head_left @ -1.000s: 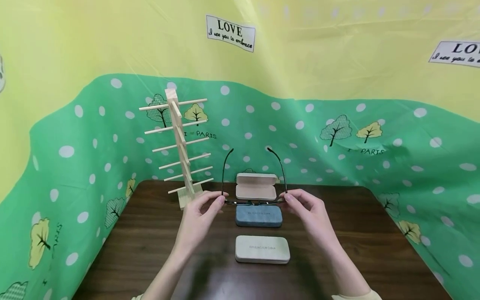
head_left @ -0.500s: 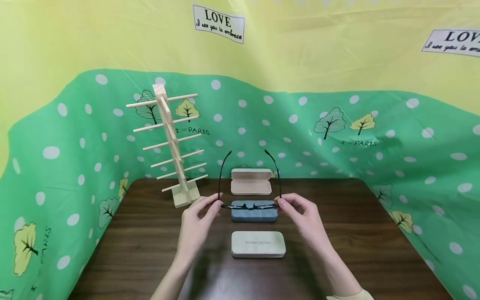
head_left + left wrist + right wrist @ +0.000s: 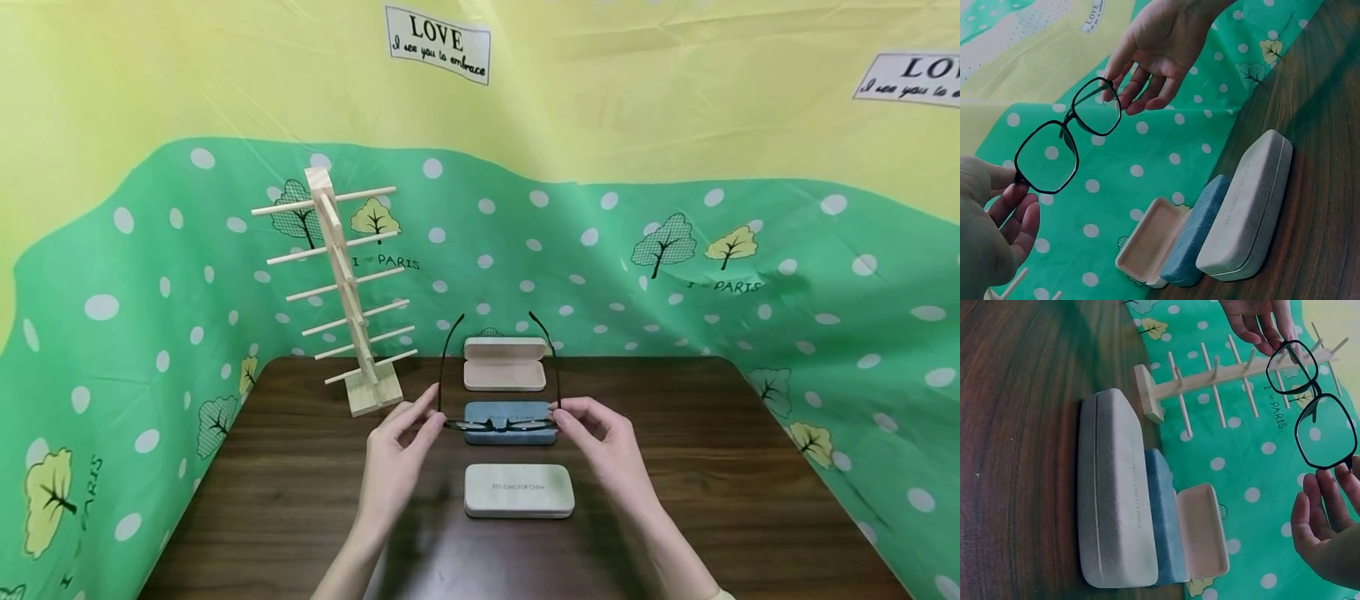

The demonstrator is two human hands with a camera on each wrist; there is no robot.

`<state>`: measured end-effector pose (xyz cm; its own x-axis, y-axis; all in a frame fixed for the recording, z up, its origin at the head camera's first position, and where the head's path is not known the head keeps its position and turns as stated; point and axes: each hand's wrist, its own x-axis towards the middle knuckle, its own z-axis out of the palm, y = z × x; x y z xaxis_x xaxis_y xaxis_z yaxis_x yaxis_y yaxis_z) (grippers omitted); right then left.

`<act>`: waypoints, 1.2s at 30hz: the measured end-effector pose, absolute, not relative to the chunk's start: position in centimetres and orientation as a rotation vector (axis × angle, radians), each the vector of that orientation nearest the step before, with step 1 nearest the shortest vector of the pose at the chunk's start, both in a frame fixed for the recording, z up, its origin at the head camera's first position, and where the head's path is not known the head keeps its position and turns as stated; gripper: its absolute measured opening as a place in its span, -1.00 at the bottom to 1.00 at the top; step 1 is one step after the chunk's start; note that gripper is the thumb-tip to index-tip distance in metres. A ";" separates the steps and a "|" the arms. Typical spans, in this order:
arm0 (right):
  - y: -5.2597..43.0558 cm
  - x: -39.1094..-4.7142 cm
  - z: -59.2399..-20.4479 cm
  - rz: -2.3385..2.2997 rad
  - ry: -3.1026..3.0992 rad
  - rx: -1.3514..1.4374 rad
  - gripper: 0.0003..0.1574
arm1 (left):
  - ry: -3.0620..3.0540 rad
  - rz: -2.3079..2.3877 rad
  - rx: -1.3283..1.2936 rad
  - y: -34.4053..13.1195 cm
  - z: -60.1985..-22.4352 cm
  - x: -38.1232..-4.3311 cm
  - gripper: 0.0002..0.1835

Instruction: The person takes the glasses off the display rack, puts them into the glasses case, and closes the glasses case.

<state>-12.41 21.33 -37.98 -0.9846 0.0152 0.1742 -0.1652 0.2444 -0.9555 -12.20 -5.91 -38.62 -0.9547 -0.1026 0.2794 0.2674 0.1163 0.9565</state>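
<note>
Black-framed eyeglasses (image 3: 501,426) are held up over the table, their temples unfolded and pointing away from me. My left hand (image 3: 401,454) pinches the left end of the frame between thumb and fingers. At the opposite end, my right hand (image 3: 603,442) pinches the frame by its hinge. Both rims and clear lenses of the eyeglasses (image 3: 1047,157) show in the left wrist view. Behind them in the head view lies a closed blue glasses case (image 3: 510,410), partly covered by the frame. A closed pale grey glasses case (image 3: 518,491) lies nearer to me.
An open glasses case (image 3: 504,375) with a pinkish lining stands at the back of the dark wooden table (image 3: 712,467). Back left rises a wooden display rack (image 3: 347,279) with several pegs on each side. A patterned green and yellow cloth (image 3: 585,242) hangs behind and around.
The head view has shifted slightly. Both hands have lowered the eyeglasses a little, and the front of the frame now tilts more into view. The grip on both ends is unchanged.
</note>
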 end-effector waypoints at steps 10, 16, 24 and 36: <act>21.5 -12.2 -38.9 1.857 -2.336 0.154 -0.74 | -2.135 -1.895 -0.197 -5.5 -39.6 -12.2 -0.60; 21.6 -12.2 -38.9 1.837 -2.329 0.157 -0.74 | -2.188 -1.861 -0.249 -5.7 -39.3 -12.3 -0.60; 21.6 -12.4 -38.8 1.799 -2.341 0.156 -0.78 | -2.255 -1.827 -0.278 -5.9 -38.9 -12.4 -0.61; 21.4 -12.5 -38.9 1.813 -2.328 0.134 -0.78 | -2.339 -1.764 -0.367 -5.7 -39.3 -12.7 -0.60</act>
